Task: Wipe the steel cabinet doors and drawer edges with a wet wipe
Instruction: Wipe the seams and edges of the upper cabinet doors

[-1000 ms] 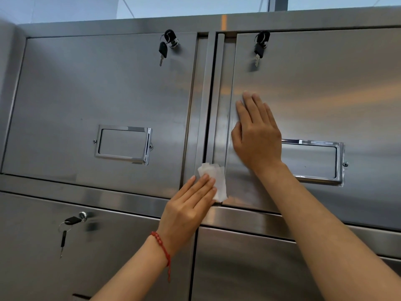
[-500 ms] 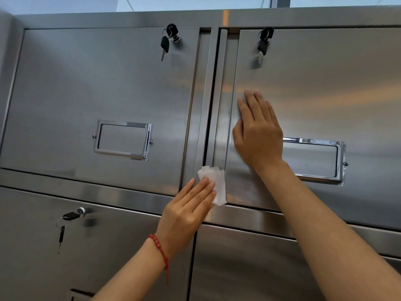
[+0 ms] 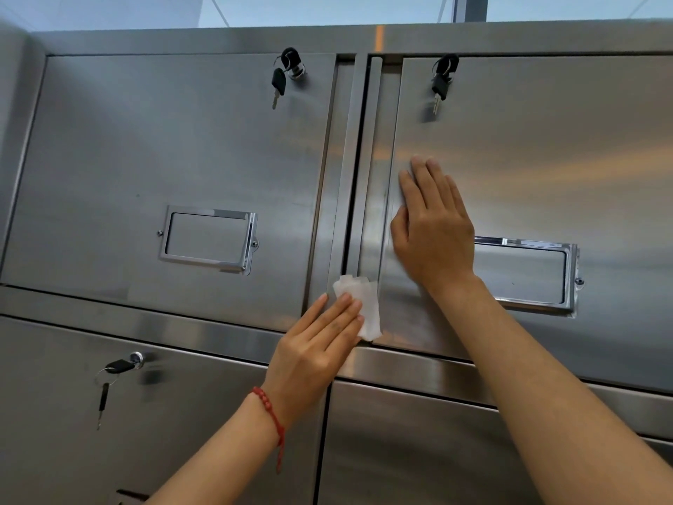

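Observation:
A white wet wipe point(image 3: 364, 304) lies against the bottom of the vertical steel strip between the two upper cabinet doors. My left hand point(image 3: 317, 351), with a red bead bracelet at the wrist, presses the wipe flat with straight fingers. My right hand point(image 3: 433, 227) rests flat on the left edge of the upper right door point(image 3: 546, 158), fingers straight and pointing up. The upper left door point(image 3: 145, 140) is untouched.
Keys hang from locks on the upper left door point(image 3: 282, 78), the upper right door point(image 3: 442, 82) and the lower left drawer point(image 3: 120, 369). Each upper door has a chrome label holder point(image 3: 209, 238). A horizontal steel rail point(image 3: 182, 329) separates upper and lower fronts.
The view has shifted slightly. My left hand and the wipe stay at the bottom of the centre strip with only a small move. My right hand has not moved on the door.

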Tool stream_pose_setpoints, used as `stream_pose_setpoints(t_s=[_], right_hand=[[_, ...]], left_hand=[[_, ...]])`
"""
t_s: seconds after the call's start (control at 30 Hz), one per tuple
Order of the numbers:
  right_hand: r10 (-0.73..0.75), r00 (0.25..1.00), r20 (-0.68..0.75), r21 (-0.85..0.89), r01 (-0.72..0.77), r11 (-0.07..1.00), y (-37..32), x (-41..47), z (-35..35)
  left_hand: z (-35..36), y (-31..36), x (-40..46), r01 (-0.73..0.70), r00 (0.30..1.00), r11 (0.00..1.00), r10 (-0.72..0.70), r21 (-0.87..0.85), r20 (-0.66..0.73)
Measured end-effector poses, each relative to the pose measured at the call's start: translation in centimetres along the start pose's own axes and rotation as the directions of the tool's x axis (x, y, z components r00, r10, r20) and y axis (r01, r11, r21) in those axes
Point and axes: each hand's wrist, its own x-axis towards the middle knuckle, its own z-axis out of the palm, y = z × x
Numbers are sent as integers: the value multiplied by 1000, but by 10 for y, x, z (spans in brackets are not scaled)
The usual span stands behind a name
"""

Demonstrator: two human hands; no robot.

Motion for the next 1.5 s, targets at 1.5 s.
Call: stream_pose_setpoints(t_s=[1.5], right_hand=[[25,1000,-1,5,-25,1000,-7,-1,-3]], left_hand=[[-31,-70,63,36,959,996,-12,80,-283]])
